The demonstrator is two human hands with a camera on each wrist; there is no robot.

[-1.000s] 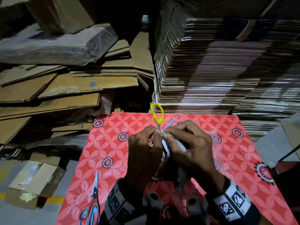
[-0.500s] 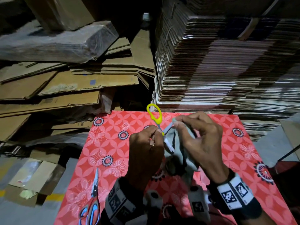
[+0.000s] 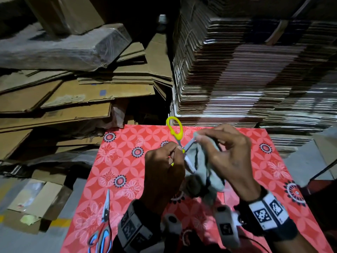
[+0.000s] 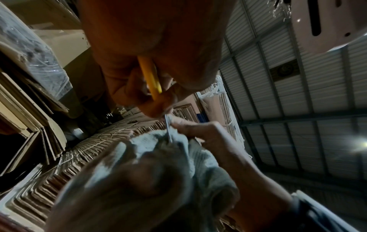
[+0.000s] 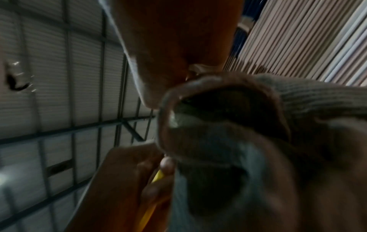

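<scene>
My left hand (image 3: pixel 164 172) grips a pair of yellow-handled scissors (image 3: pixel 179 136) above the red patterned table (image 3: pixel 127 161). One yellow loop sticks up past the fingers, and a steel blade (image 3: pixel 188 144) points to the right. My right hand (image 3: pixel 228 154) pinches a grey cloth (image 3: pixel 202 167) round the end of that blade, and the rest of the cloth hangs down between the hands. The left wrist view shows the yellow handle (image 4: pixel 151 76) in my fist and the cloth (image 4: pixel 178 164) wrapped on the blade (image 4: pixel 168 127). In the right wrist view the cloth (image 5: pixel 298 97) fills most of the frame.
A second pair of scissors (image 3: pixel 104 227) with blue and red handles lies near the table's front left edge. Flattened cardboard sheets (image 3: pixel 73 99) are piled behind on the left. A tall stack of folded cartons (image 3: pixel 246 79) stands behind on the right.
My right hand has slid the cloth up and to the right along the blade toward its tip, moving away from the left hand. The left hand keeps its grip on the scissors.
</scene>
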